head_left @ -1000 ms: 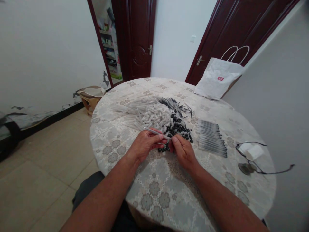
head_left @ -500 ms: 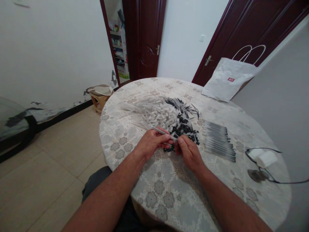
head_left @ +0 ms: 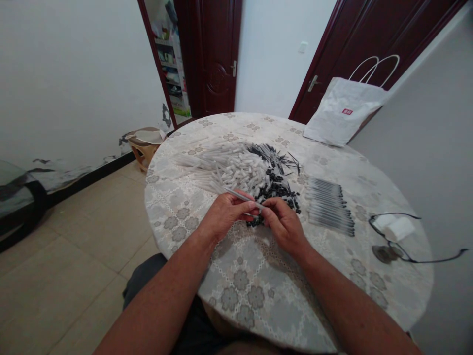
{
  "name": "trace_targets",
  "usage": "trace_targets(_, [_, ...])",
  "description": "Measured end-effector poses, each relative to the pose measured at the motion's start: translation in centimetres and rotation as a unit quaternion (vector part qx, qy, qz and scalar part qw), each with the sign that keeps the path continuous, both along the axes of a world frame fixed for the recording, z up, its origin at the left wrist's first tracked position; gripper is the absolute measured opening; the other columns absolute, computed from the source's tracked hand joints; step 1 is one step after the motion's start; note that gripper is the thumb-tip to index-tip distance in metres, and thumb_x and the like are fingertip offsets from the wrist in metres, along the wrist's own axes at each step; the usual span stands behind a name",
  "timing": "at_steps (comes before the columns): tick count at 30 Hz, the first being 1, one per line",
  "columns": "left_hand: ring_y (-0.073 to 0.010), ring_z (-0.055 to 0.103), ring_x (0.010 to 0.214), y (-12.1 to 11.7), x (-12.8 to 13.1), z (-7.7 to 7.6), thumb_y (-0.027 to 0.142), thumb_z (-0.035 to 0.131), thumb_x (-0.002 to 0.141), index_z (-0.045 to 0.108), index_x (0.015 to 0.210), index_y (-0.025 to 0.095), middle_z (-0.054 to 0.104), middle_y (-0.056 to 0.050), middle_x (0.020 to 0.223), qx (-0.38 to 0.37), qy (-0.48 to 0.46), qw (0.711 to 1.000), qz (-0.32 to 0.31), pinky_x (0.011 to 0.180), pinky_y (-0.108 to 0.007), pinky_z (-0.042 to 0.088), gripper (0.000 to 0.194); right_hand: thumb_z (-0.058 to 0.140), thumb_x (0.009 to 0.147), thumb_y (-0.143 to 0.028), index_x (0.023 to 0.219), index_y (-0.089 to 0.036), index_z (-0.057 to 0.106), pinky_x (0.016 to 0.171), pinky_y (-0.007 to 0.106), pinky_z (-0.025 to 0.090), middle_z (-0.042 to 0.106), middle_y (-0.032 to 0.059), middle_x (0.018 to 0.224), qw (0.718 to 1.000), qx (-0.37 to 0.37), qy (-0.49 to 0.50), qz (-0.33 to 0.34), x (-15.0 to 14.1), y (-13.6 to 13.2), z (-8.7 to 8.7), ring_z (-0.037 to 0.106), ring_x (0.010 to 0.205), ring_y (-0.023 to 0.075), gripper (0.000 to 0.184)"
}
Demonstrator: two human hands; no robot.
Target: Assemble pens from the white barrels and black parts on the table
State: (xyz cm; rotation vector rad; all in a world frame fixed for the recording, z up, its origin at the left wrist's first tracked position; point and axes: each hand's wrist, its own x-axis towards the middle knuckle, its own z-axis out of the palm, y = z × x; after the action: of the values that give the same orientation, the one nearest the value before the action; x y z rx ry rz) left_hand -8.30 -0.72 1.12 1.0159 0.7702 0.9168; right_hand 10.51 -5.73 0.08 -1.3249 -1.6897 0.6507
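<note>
My left hand (head_left: pixel 227 213) is closed round a slim clear pen barrel (head_left: pixel 238 195), which slants up to the left above the table. At the barrel's near right end, my right hand (head_left: pixel 283 222) pinches with thumb and forefinger; any small part between those fingertips is hidden. Just beyond the hands lies a heap of short whitish sleeves (head_left: pixel 246 170), with small black caps (head_left: pixel 281 190) to its right. Long clear barrels (head_left: pixel 199 160) spread out on the left, and thin dark-tipped refills (head_left: pixel 271 155) lie behind. A neat row of pens with black ends (head_left: pixel 328 207) is right of my right hand.
A patterned cloth (head_left: pixel 244 296) covers the round table. Eyeglasses (head_left: pixel 388 239) rest by a white roll (head_left: pixel 399 228) and a dark round object (head_left: pixel 384 254) at the right. A white paper bag (head_left: pixel 342 111) stands at the back right; a wooden stool (head_left: pixel 144 148) is beyond the left edge.
The fingers of my right hand have shifted at the barrel's end, with the forefinger now bent over the top. My left hand keeps its hold. The view swings right and back.
</note>
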Motion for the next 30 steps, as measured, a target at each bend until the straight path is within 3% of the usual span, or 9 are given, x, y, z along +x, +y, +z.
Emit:
trace_targets(5, [-0.0229, 0.074, 0.083, 0.6, -1.0, 0.5, 0.042, 0.078, 0.082, 0.073, 0.092, 0.014, 0.077, -0.012, 0.092, 0.034, 0.051, 0.998, -0.007, 0.073, -0.035, 0.060, 0.030, 0.055, 0.101, -0.041, 0.096, -0.023, 0.065, 0.063, 0.028, 0.043, 0.068, 0.0014, 0.077, 0.999, 0.019, -0.026, -0.038, 0.2, 0.1, -0.1, 0.060, 0.067, 0.0168, 0.021])
trace_targets(8, [-0.0236, 0.074, 0.088, 1.6, -2.9, 1.0, 0.046, 0.070, 0.087, 0.071, 0.092, 0.016, 0.077, -0.011, 0.097, 0.095, 0.122, 0.986, 0.067, 0.074, -0.035, 0.059, 0.031, 0.057, 0.099, -0.042, 0.099, -0.023, 0.065, 0.061, 0.027, 0.044, 0.065, -0.0007, 0.073, 0.995, 0.035, 0.022, -0.091, 0.7, 0.2, -0.1, 0.060, 0.064, 0.0157, 0.020])
trace_targets(10, [-0.0221, 0.072, 0.081, 2.3, -4.5, 1.0, 0.043, 0.067, 0.087, 0.070, 0.090, 0.018, 0.076, -0.008, 0.089, 0.156, 0.227, 0.951, 0.138, 0.070, -0.033, 0.056, 0.025, 0.058, 0.099, -0.042, 0.103, -0.023, 0.064, 0.059, 0.027, 0.045, 0.065, -0.0014, 0.073, 0.990, 0.043, 0.069, -0.118, 1.0, 0.4, -0.1, 0.060, 0.063, 0.0153, 0.021])
trace_targets(13, [-0.0221, 0.069, 0.077, 3.2, -6.5, 0.4, 0.035, 0.063, 0.088, 0.072, 0.092, 0.022, 0.074, -0.005, 0.081, 0.240, 0.399, 0.869, 0.169, 0.073, -0.035, 0.052, 0.016, 0.060, 0.097, -0.041, 0.106, -0.023, 0.063, 0.058, 0.027, 0.047, 0.065, -0.0020, 0.072, 0.983, 0.051, 0.103, -0.140, 1.3, 0.6, 0.0, 0.060, 0.061, 0.0151, 0.021])
trace_targets(16, [-0.0247, 0.069, 0.083, 3.7, -7.5, -0.6, 0.029, 0.062, 0.088, 0.074, 0.095, 0.024, 0.076, -0.007, 0.089, 0.289, 0.490, 0.810, 0.146, 0.079, -0.037, 0.050, 0.014, 0.061, 0.096, -0.040, 0.104, -0.023, 0.064, 0.059, 0.027, 0.048, 0.064, -0.0021, 0.070, 0.983, 0.060, 0.099, -0.145, 1.2, 0.6, -0.1, 0.060, 0.062, 0.0154, 0.019])
trace_targets(21, [-0.0277, 0.068, 0.095, 4.7, -8.1, -2.0, 0.022, 0.060, 0.088, 0.072, 0.109, 0.023, 0.074, -0.011, 0.104, 0.323, 0.563, 0.751, 0.121, 0.087, -0.039, 0.048, 0.024, 0.063, 0.095, -0.039, 0.106, -0.022, 0.063, 0.059, 0.028, 0.048, 0.064, -0.0013, 0.073, 0.983, 0.061, 0.110, -0.131, 1.1, 0.6, -0.4, 0.060, 0.062, 0.0155, 0.020])
trace_targets(27, [-0.0263, 0.066, 0.096, 5.3, -7.7, -2.3, 0.021, 0.057, 0.090, 0.068, 0.122, 0.025, 0.072, -0.010, 0.104, 0.302, 0.600, 0.739, 0.060, 0.089, -0.038, 0.047, 0.034, 0.063, 0.095, -0.039, 0.105, -0.021, 0.063, 0.057, 0.027, 0.048, 0.064, -0.0011, 0.073, 0.984, 0.062, 0.107, -0.126, 1.2, 0.6, -0.5, 0.061, 0.061, 0.0150, 0.021])
trace_targets(30, [-0.0263, 0.065, 0.101, 4.9, -7.2, -2.2, 0.021, 0.054, 0.092, 0.064, 0.129, 0.027, 0.069, -0.011, 0.114, 0.319, 0.617, 0.719, 0.031, 0.090, -0.037, 0.047, 0.039, 0.063, 0.094, -0.039, 0.104, -0.022, 0.064, 0.058, 0.027, 0.048, 0.065, -0.0008, 0.075, 0.985, 0.060, 0.103, -0.128, 1.1, 0.6, -0.5, 0.060, 0.061, 0.0148, 0.020])
